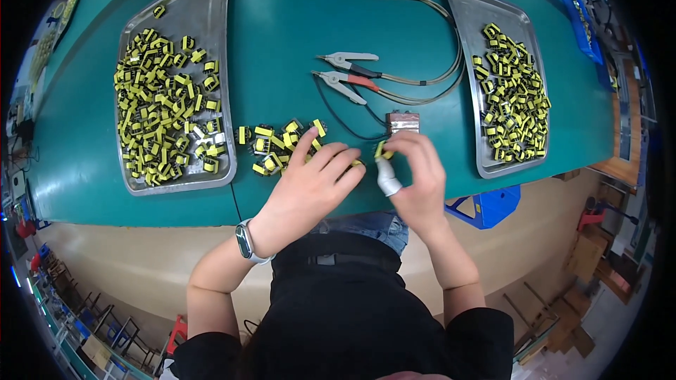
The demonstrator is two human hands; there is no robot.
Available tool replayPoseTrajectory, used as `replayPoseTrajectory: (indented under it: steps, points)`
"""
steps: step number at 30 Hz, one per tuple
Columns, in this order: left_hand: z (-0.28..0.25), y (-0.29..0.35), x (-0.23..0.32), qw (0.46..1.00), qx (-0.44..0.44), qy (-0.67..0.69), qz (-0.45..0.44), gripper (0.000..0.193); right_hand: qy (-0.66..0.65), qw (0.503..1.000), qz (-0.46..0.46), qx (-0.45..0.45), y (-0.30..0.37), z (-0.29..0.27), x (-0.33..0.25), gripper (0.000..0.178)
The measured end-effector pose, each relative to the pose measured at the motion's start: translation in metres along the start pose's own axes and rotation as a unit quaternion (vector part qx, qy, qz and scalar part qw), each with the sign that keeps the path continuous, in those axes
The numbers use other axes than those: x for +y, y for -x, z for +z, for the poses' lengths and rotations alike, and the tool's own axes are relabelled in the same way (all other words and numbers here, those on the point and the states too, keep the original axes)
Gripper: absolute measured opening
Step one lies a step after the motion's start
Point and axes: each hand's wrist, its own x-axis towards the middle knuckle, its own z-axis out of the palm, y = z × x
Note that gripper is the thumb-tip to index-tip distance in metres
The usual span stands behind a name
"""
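The right hand point(421, 181), a white cover point(388, 179) on its thumb, pinches one small yellow-and-black transformer point(381, 150) between thumb and fingers, just on the near side of a small metal-faced block point(403, 123) on the green tabletop point(282, 21). The left hand point(308, 188) is open, palm down, its fingers spread over the near right part of a loose transformer pile point(263, 145). This pile lies just beside the left metal tray point(211, 10), which holds many more; the right metal tray point(470, 5) holds others. Two grey test clips point(341, 81) lie beyond the hands.
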Motion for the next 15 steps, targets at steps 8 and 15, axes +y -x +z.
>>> replayPoseTrajectory:
  steps: [8, 15]
  points:
    - [0.008, -0.011, 0.013, 0.996, -0.011, 0.083, 0.033, 0.053, 0.043, 0.997, 0.058, -0.007, -0.011, -0.036, 0.038, 0.037]
    - [0.023, -0.014, 0.026, 0.994, 0.085, 0.024, -0.07, 0.049, 0.043, 0.997, 0.051, -0.041, -0.012, -0.043, 0.04, 0.041]
